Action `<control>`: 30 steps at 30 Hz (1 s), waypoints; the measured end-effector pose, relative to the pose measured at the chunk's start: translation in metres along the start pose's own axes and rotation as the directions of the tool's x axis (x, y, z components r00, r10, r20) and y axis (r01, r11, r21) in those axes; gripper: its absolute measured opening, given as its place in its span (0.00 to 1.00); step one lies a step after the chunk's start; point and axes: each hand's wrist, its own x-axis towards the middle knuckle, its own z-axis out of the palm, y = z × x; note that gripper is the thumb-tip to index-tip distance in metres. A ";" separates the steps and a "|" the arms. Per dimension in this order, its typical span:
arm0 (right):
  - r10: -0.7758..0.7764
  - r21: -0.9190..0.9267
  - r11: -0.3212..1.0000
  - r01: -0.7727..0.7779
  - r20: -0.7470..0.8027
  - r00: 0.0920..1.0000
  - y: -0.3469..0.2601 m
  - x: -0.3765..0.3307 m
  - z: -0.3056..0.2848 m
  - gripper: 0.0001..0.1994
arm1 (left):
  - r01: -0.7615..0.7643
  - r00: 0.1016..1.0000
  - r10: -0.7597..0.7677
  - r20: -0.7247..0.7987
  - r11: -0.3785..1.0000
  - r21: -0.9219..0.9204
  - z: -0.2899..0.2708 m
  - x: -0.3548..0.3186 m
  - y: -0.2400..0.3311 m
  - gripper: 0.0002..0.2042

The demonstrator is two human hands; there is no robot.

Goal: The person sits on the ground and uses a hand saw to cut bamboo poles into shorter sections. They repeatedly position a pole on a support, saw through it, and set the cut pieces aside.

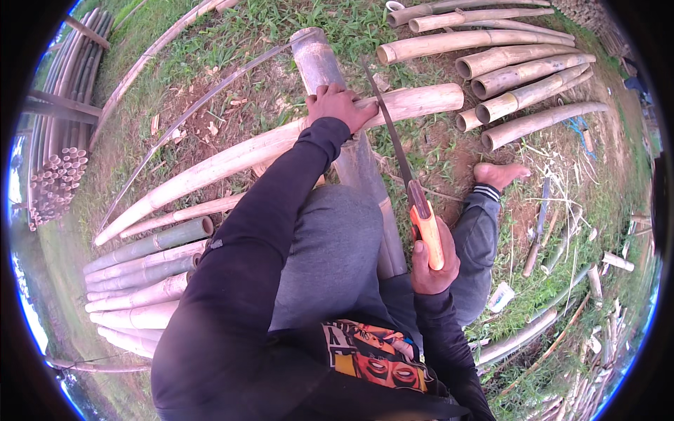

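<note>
My right hand (437, 263) is closed round the orange handle of a hand saw (398, 151). The saw's dark blade slants up and away, crossing a pale bamboo pole (232, 161) just right of my left hand (340, 109). That hand presses down on the pole with its fingers wrapped over the far side. Beneath, a thicker grey bamboo piece (316, 57) runs away from me as a support, partly hidden by my hand and leg. How deep the blade sits in the pole, I cannot tell.
Cut bamboo lengths (530, 74) lie at the far right; more poles (147, 284) are at the left. A large bundle (60, 168) rests on bars beyond them. A long-bladed knife (542, 217) lies right of my bare foot (500, 173). Offcuts (618, 262) litter the right side.
</note>
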 end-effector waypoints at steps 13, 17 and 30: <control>0.014 0.136 0.991 -0.015 0.008 1.000 0.030 0.073 0.064 0.25 | -0.004 1.000 0.004 -0.001 1.000 0.006 0.001 0.000 0.000 0.34; 0.143 0.132 0.981 -0.145 0.022 0.989 0.017 0.010 0.024 0.26 | -0.015 1.000 0.015 -0.002 1.000 -0.012 -0.001 0.000 0.000 0.34; 0.066 0.262 0.963 -0.064 0.003 0.998 0.023 0.094 0.077 0.23 | -0.085 0.996 0.078 -0.036 0.941 -0.328 0.001 0.004 -0.023 0.32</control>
